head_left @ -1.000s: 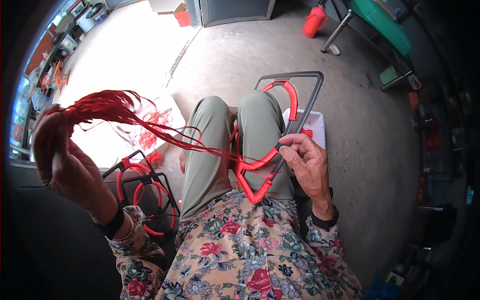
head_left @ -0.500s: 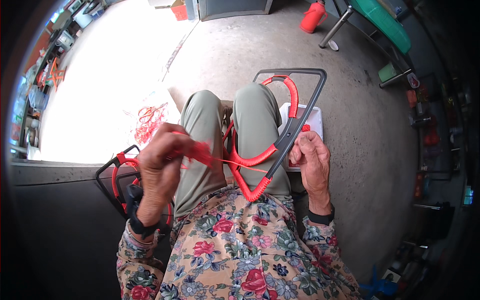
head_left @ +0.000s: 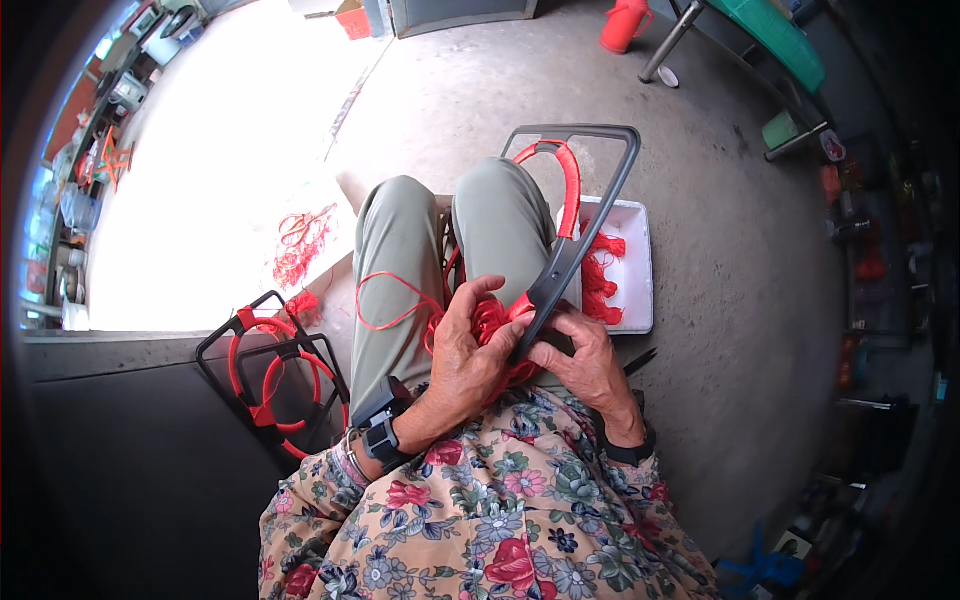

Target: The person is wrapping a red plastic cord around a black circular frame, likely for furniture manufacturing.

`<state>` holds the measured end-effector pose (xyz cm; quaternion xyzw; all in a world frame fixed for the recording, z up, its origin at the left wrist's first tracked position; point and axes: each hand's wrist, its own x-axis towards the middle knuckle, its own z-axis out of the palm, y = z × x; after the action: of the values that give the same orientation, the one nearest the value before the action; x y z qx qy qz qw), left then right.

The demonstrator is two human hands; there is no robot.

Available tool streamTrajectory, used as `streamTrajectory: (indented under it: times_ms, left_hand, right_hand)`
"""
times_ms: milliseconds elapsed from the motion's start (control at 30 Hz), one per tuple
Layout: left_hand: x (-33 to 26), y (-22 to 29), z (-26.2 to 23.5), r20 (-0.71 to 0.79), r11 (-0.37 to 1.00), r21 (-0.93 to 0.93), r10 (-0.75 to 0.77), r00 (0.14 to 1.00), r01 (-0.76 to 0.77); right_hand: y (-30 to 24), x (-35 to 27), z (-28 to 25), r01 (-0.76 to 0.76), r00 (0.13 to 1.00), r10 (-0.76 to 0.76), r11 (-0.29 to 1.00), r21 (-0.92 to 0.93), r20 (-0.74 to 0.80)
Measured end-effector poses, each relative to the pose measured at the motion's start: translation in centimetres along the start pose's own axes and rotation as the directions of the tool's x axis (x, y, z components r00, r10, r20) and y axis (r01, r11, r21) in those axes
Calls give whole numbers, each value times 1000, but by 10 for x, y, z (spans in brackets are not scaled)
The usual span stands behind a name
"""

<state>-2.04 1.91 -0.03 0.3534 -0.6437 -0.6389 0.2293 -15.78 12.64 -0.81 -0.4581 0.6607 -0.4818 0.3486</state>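
Observation:
A dark grey frame (head_left: 566,262) with a curved inner band wrapped in red cord (head_left: 571,190) leans across my right thigh, its near end by my lap. My left hand (head_left: 462,352) is closed around a loose bundle of red cord (head_left: 488,318), pressed beside the frame's near end. One loop of that cord (head_left: 370,325) trails over my left thigh. My right hand (head_left: 592,368) grips the frame's near end from the right, thumb and fingers closed on it. Both hands almost meet there, and they hide where the cord touches the frame.
A white tray (head_left: 645,285) holding red cord bundles (head_left: 603,290) sits right of my knees. At left, similar red-wrapped frames (head_left: 268,365) lie on a dark surface (head_left: 130,430). Loose red cord and scissors (head_left: 300,235) lie beyond them. A red flask (head_left: 625,25) stands far off.
My left hand has moved right with the cord bundle, up to the frame. My right hand has moved left onto the frame. The frame has shifted slightly left, and more of the tray shows.

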Motion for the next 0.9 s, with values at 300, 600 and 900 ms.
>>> streamTrajectory:
  times_ms: [300, 600, 900]
  left_hand:
    - [-22, -3, -9, 33, 947, -311, -77, 997, 83]
    - [-26, 4, -29, 450, 891, -154, -320, 834, 426]
    - [-15, 16, -43, 498, 755, -449, -232, 836, 477]
  right_hand:
    - [-8, -15, -15, -49, 998, 58, 910, -413, 11]
    - [22, -27, -89, 276, 750, 274, 698, 661, -602]
    - [-21, -52, -143, 468, 819, -1, 581, 666, -574]
